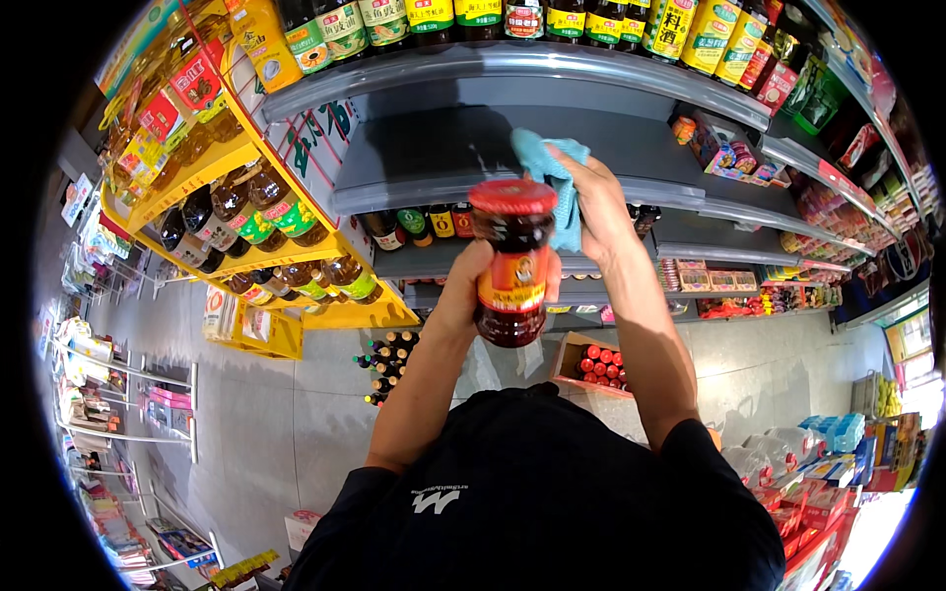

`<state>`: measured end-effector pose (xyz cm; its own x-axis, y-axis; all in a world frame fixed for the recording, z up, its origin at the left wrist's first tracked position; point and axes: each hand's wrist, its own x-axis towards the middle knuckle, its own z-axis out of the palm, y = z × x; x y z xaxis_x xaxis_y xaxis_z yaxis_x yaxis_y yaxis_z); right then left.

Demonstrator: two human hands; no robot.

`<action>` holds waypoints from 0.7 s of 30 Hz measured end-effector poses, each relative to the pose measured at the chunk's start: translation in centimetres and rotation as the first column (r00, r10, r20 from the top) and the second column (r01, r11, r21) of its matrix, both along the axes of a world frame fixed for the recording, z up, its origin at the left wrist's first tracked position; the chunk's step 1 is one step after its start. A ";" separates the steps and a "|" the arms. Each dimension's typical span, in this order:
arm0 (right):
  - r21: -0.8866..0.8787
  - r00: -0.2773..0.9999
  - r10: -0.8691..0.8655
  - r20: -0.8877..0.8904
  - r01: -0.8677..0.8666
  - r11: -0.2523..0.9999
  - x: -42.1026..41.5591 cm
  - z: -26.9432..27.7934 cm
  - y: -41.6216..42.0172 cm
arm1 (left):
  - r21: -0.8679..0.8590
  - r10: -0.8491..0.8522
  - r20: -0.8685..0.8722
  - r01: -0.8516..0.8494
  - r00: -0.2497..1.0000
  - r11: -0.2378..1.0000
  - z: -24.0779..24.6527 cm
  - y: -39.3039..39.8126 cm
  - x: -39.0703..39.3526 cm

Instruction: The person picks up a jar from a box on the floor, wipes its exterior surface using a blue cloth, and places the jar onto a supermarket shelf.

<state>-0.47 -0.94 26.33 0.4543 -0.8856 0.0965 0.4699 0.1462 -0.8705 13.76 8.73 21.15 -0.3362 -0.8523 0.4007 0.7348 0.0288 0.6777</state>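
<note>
A glass jar of dark sauce (514,266) with a red lid and an orange-red label is upright in my left hand (473,277), whose fingers wrap round behind it. My right hand (599,196) grips a light-blue cloth (554,170) just right of the jar's lid. Part of the cloth hangs down behind the jar's right side; whether it touches the glass, I cannot tell. Beyond both hands runs a grey metal shelf (436,148).
Above stands a row of sauce bottles (432,15). At left is a yellow rack (325,251) of oil bottles. A cardboard box (565,362) of red-lidded jars and several bottles (388,366) stand on the floor. Snack boxes (732,155) sit on the right shelf.
</note>
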 end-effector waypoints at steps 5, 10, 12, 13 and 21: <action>-0.046 0.972 0.054 0.227 -0.045 0.998 -0.2 -0.9 3.2 | 0.151 0.284 -0.102 -0.268 0.953 0.952 0.9 -0.8 0.0; -0.382 0.988 -0.152 0.013 0.146 0.913 1.7 -3.5 6.9 | 0.350 0.598 -0.116 -0.530 0.793 0.772 2.7 -1.2 -1.0; -0.204 0.989 -0.074 0.128 0.099 0.974 2.0 -4.4 8.0 | 0.318 0.659 -0.101 -0.603 0.745 0.731 2.8 -1.6 -0.6; -0.104 0.980 -0.065 0.188 0.086 0.991 2.3 -4.9 8.4 | 0.289 0.700 -0.076 -0.656 0.710 0.697 2.5 -1.9 -0.4; -0.441 0.972 -0.236 0.011 0.217 0.871 2.7 -6.3 8.9 | 0.021 0.781 0.023 -0.781 0.624 0.624 3.2 -2.1 -0.1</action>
